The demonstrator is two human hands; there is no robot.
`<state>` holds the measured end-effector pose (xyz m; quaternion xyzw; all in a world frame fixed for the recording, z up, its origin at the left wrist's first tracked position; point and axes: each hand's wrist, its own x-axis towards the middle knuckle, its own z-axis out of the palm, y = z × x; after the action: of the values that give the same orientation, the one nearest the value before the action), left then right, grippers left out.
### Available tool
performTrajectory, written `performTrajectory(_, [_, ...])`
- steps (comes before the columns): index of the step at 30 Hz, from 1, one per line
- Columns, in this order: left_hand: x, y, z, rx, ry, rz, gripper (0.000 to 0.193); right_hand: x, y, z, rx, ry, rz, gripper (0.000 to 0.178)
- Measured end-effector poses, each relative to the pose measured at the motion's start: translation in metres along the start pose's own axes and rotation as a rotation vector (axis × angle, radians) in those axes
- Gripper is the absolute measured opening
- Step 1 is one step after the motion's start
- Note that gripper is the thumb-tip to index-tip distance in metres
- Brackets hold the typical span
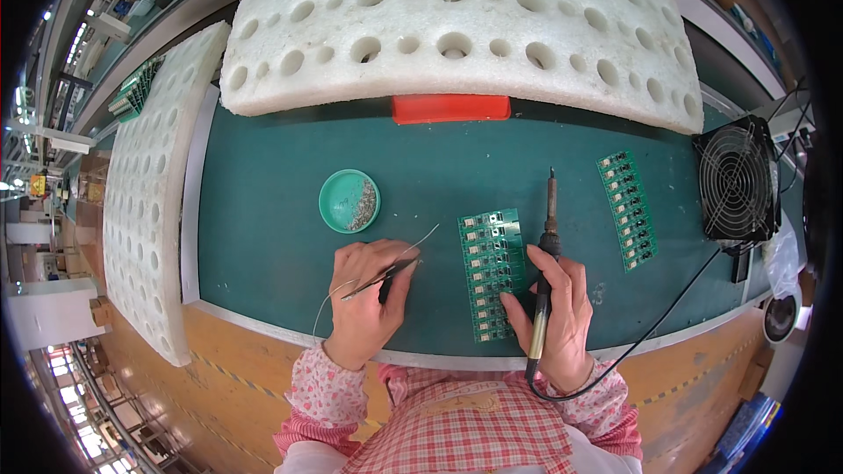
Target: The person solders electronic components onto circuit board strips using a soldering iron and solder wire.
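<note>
My left hand [367, 309] is closed around dark tweezers [378, 280], with a thin, curved solder wire [425, 238] running through its fingers. A soldering iron [551, 221] rests in my right hand [569, 309], gripped like a pen with its tip pointing away from me. Just left of that hand lies a green circuit board panel [490, 272] with rows of small white and dark parts; my right fingertips are at its right edge. A round green dish [332, 202] of small silvery bits sits beyond my left hand.
Another narrow board panel [628, 211] lies to the right, near a black fan [738, 180]. White foam blocks with round holes stand at the back [492, 9] and left [145, 211]. A red bin [450, 109] shows under the back foam. The iron's cable [663, 314] crosses the mat's right side.
</note>
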<state>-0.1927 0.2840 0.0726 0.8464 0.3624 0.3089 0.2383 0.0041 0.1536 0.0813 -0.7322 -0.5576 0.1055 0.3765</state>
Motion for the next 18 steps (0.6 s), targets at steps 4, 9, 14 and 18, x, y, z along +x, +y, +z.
performTrajectory(4, [-0.0008, 0.0006, -0.0005, -0.004, -0.003, -0.014, 0.023, 0.0007, -0.0002, -0.0009, -0.008, -0.002, -0.006, 0.063])
performTrajectory(9, [-0.0019, 0.0001, -0.0002, -0.009, 0.006, -0.027, 0.025, 0.0000, 0.0002, -0.0003, 0.006, -0.001, 0.005, 0.063])
performTrajectory(14, [-0.0029, 0.0007, -0.0010, -0.008, -0.002, -0.030, 0.022, -0.0009, 0.0004, -0.0006, 0.008, 0.003, 0.007, 0.062])
performTrajectory(18, [-0.0031, -0.0008, -0.0001, -0.004, 0.009, -0.022, 0.025, -0.0002, 0.0005, 0.0001, 0.012, 0.000, 0.009, 0.062])
